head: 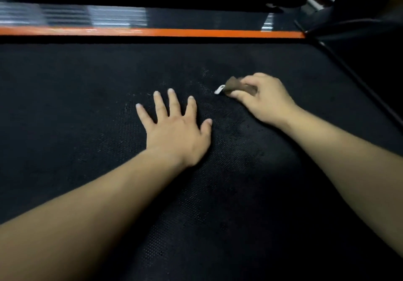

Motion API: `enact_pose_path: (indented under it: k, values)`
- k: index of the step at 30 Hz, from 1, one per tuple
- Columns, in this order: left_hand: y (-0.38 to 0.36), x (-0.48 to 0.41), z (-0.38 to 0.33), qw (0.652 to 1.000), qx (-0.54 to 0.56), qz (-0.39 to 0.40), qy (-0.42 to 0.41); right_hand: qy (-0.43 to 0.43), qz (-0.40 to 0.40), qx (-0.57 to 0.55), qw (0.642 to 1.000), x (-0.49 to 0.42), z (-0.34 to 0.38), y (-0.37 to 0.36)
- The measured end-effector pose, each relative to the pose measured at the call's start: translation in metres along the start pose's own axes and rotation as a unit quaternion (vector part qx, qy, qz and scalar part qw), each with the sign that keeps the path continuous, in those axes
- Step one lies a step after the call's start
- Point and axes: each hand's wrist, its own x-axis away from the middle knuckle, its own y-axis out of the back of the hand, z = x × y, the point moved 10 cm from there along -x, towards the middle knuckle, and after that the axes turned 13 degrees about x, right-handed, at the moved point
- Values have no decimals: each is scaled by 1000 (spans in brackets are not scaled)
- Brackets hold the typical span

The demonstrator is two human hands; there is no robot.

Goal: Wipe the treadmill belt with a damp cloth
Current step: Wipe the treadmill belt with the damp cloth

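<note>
No readable text, brand or number shows anywhere — the small white tag (219,89) on the cloth (236,87), right of the frame's centre, is too blurred to read.

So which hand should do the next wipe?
The right hand. It already grips the brown cloth, which touches the belt. The left hand lies flat and open on the belt, holding nothing.

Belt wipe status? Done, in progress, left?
Done: nothing clearly finished; no wiped patch stands out on the belt. In hand: the right hand has a bunched brown cloth in its grip, pressed to the belt; the left hand lies flat, fingers spread. Left: pale specks show beside the hands, so probably most of the belt.
</note>
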Motion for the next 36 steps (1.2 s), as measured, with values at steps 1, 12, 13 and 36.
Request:
enact_pose_path:
  k: [1, 12, 13, 36]
  values:
    - [-3, 1, -2, 1000, -2, -7, -9, -4, -13, 32, 999, -7, -10, 5]
    - [-3, 5, -6, 998, -20, -43, -47, 20, 22, -14, 999, 73, 9, 22]
    - [-2, 6, -9, 997, -16, -45, -64, 24, 17, 13, 999, 74, -1, 28]
    - [-23, 0, -57, 996, -12, -24, -86, 13, 23, -31, 999, 152, -33, 55]
